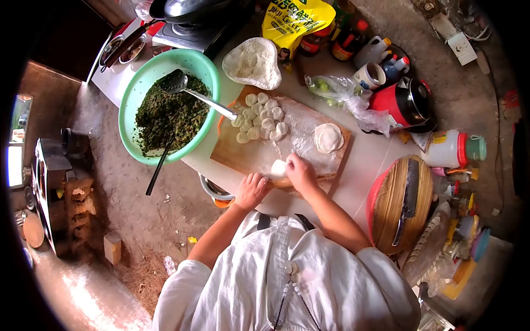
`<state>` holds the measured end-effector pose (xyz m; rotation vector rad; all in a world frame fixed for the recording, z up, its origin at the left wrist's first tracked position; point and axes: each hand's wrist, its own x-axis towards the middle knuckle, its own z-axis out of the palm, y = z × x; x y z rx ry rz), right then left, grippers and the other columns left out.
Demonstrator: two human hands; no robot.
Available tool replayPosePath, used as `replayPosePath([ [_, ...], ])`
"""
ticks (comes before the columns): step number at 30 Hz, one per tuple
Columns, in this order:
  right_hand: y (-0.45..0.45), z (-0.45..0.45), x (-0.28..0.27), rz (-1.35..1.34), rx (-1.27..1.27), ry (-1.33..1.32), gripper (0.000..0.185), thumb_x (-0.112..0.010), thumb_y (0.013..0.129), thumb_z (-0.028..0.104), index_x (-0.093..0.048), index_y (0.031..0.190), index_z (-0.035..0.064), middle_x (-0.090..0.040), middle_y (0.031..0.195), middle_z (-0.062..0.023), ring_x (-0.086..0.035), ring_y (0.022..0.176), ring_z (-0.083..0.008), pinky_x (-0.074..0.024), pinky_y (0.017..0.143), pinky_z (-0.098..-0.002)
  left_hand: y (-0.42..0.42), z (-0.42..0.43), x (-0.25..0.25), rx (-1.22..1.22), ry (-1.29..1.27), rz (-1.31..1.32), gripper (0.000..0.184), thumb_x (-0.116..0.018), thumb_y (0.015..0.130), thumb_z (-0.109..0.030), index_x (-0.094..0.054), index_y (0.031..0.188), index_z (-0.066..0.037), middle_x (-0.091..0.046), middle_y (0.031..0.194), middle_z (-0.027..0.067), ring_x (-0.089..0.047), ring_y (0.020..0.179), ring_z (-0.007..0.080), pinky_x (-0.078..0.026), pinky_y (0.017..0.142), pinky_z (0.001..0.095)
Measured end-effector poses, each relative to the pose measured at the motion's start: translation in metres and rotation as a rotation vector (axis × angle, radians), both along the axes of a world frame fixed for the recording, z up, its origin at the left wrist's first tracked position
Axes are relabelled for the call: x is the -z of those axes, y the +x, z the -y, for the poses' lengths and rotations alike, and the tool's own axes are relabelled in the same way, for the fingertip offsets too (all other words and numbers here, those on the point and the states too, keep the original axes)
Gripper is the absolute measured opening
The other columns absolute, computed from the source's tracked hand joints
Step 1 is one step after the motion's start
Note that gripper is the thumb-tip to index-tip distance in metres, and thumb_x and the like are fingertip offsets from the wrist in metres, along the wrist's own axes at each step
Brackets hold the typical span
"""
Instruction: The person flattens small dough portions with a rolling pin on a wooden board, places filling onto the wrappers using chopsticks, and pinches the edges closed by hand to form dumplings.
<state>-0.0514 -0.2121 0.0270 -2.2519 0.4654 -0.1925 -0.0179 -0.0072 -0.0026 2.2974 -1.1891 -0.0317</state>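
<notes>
At the near edge of a floured wooden board [232,152], my left hand [252,190] lies over one end of a rolling pin [280,182], fingers closed on it. My right hand [300,172] is closed in a pinch at the edge of a small white dough piece [279,167], just beyond the pin. Several flattened dough pieces [253,133] cluster at the board's far left. A stack of thin round dough wrappers [329,138] sits on its right side.
On the left stands a green basin [126,118] of chopped filling [171,118] with a metal spoon [201,98]. Behind the board are a bowl of flour [252,62] and a yellow bag [295,25]. A knife [409,190] rests on a round woven lid [389,204] at right.
</notes>
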Motion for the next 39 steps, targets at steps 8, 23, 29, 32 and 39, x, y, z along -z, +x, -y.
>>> replayPosePath([
  [8, 0.028, 0.062, 0.007, 0.119, 0.253, -0.142, 0.022, -0.063, 0.076, 0.008, -0.057, 0.097, 0.0069, -0.057, 0.097, -0.0115, -0.054, 0.092, -0.0307, -0.0432, 0.082, -0.0375, 0.004, -0.002, 0.003, 0.003, 0.041, 0.025, 0.034, -0.067, 0.071, -0.025, -0.049, 0.095, -0.01, -0.05, 0.087, 0.0053, -0.051, 0.081, 0.0238, -0.041, 0.07, 0.0339],
  [23, 0.02, 0.042, 0.003, 0.028, -0.226, -0.005, 0.011, -0.056, 0.077, 0.007, -0.062, 0.086, 0.0042, -0.058, 0.094, -0.0131, -0.058, 0.085, -0.0313, -0.0481, 0.073, -0.0379, 0.008, 0.0, 0.001, 0.069, 0.035, -0.02, 0.037, -0.068, 0.07, -0.025, -0.049, 0.098, -0.01, -0.052, 0.09, 0.0046, -0.051, 0.083, 0.0236, -0.041, 0.071, 0.0346],
  [29, 0.008, 0.017, 0.016, -0.247, 0.007, -0.207, 0.038, -0.068, 0.071, 0.028, -0.052, 0.098, 0.0061, -0.054, 0.096, -0.0144, -0.055, 0.09, -0.0341, -0.0468, 0.074, -0.0422, 0.009, 0.003, -0.002, 0.146, 0.037, 0.005, 0.038, -0.069, 0.068, -0.024, -0.05, 0.097, -0.01, -0.052, 0.09, 0.0047, -0.052, 0.082, 0.0228, -0.041, 0.07, 0.0336],
  [32, 0.017, 0.007, 0.012, -0.203, -0.037, -0.165, 0.029, -0.067, 0.071, 0.018, -0.05, 0.091, 0.0068, -0.053, 0.093, -0.0121, -0.055, 0.086, -0.033, -0.0461, 0.072, -0.0431, 0.006, 0.009, -0.006, 0.173, 0.0, 0.027, 0.037, -0.069, 0.067, -0.023, -0.05, 0.096, -0.01, -0.052, 0.09, 0.0051, -0.052, 0.08, 0.0227, -0.041, 0.069, 0.0332],
  [39, 0.002, 0.011, -0.012, -0.017, -0.384, -0.216, 0.023, -0.056, 0.071, 0.001, -0.052, 0.093, 0.0077, -0.052, 0.091, -0.0106, -0.054, 0.088, -0.031, -0.0462, 0.074, -0.0401, -0.003, 0.011, -0.012, 0.185, -0.049, -0.008, 0.037, -0.069, 0.066, -0.022, -0.05, 0.095, -0.008, -0.051, 0.089, 0.0067, -0.052, 0.08, 0.0231, -0.042, 0.069, 0.0334],
])
